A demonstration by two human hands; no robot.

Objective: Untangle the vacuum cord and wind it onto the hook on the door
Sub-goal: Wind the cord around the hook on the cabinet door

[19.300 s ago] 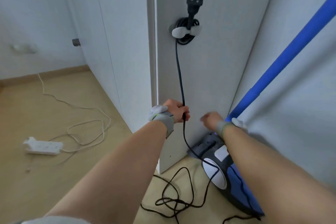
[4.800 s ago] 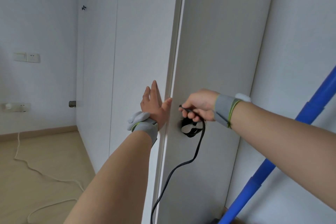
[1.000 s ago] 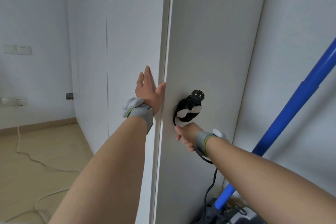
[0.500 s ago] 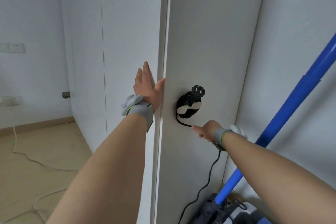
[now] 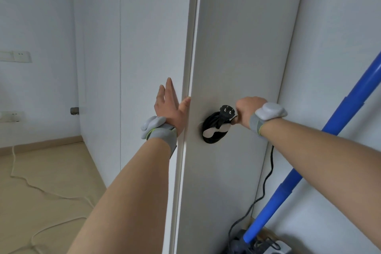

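Observation:
The black vacuum cord [image 5: 212, 138] is coiled in several loops on the white hook [image 5: 214, 131] on the door [image 5: 237, 47], its plug [image 5: 226, 112] sticking up from the coil. My right hand [image 5: 248, 110] is just right of the plug with curled fingers gripping the cord there. From under my right wrist the cord hangs down [image 5: 268, 175] to the vacuum base [image 5: 266, 247] at the bottom right. My left hand [image 5: 170, 105] rests flat on the door's edge, fingers straight and pointing up.
The vacuum's blue tube [image 5: 321, 150] leans diagonally against the right wall. A white cable [image 5: 41, 192] trails across the wooden floor at the left. Wall sockets [image 5: 10, 116] and a switch plate [image 5: 16, 56] sit on the far left wall. White cupboard panels stand left of the door.
My right hand has risen from below the hook to beside the plug, carrying the cord up and round the coil. My left hand stays on the door edge.

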